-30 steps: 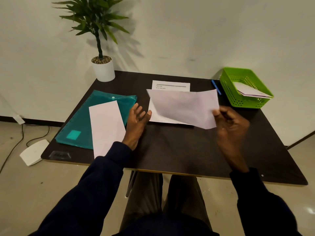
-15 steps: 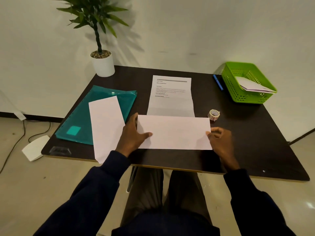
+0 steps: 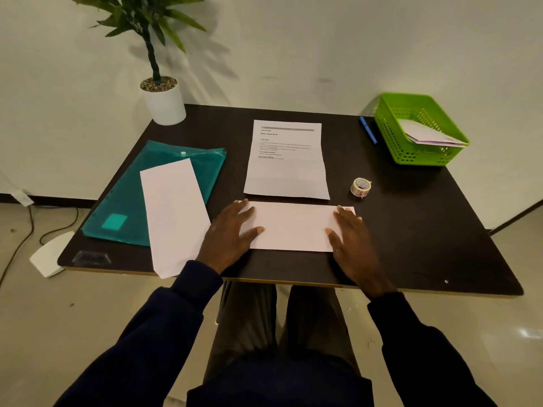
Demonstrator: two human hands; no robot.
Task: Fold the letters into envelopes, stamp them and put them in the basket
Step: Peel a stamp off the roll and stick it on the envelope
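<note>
Table (image 3: 411,230): dark, matte, square. At 9 o'clock, translucent teal plastic folder (image 3: 126,195) with a long white envelope (image 3: 173,212) lying partly on it, overhanging the near edge. Left hand (image 3: 232,233) flat, fingers spread, pressing the left end of a second white envelope (image 3: 293,227) near 6 o'clock; nothing gripped. Creased printed letter (image 3: 286,163) just beyond, at centre. Right hand (image 3: 351,233) likewise flat and open on the envelope's right end. Small tape roll (image 3: 360,187) at 3 o'clock; green perforated basket (image 3: 411,142) at 1–2 o'clock, envelopes inside. Judgement: paper is light, thin, slides on the smooth top; pinch edges or corners.
</note>
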